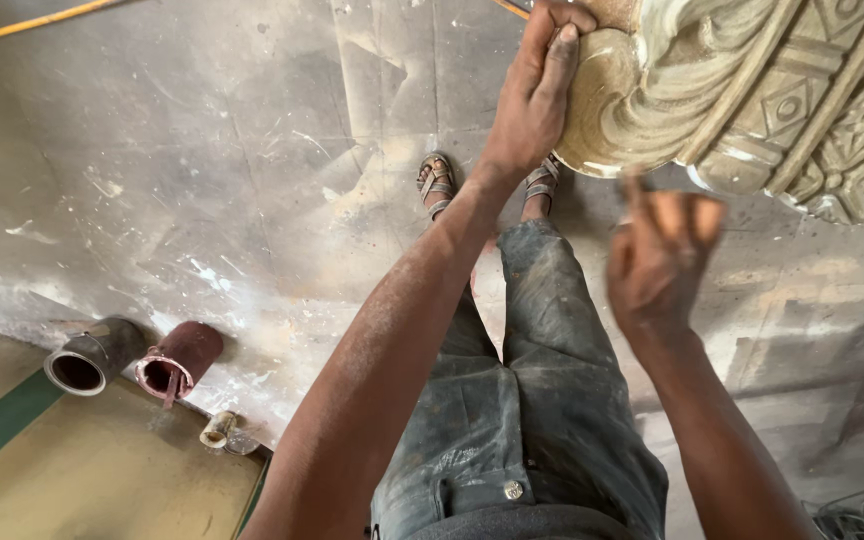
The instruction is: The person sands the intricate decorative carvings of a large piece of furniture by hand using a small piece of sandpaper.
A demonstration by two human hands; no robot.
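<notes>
**Hands at the scroll of a carved panel**

Floor (252,150): grey concrete, dusted and streaked white, fills most of the view. It runs from the far left to under the person's feet.

Carved panel (812,110): large, pale tan, top right, cut off by the frame edge. Relief work shows geometric diamonds, ribbed bands and a big rounded scroll (617,110) at its lower left corner. The surface is matt and chalky, with a lighter rim on the scroll's underside. It looks like raw, unpainted cast or carved material.

Person: dusty grey trousers (542,400), sandals (437,185) on both feet, standing just below the scroll.

Left hand (537,90): raised, fingers pressed together and wrapped over the scroll's left edge, palm against it. Judged to be steadying or feeling the curve.

Right hand (662,255): blurred by motion, just below the scroll, not clearly touching it. The fingers look curled together around something small and flat; I cannot tell what it is, possibly an abrasive scrap.

Step in hand, as judged: surface finishing of the scroll's underside, one hand bracing and the other rubbing. A next stroke would call for following the curve with light, even pressure, keeping off the crisp ribbed edges nearby.

Small items, near left: a grey pipe section (92,358), a dark red roll (180,362) beside it, and a small pale spool (218,430), all at the edge of a tan mat (102,470) with a green stripe.
</notes>
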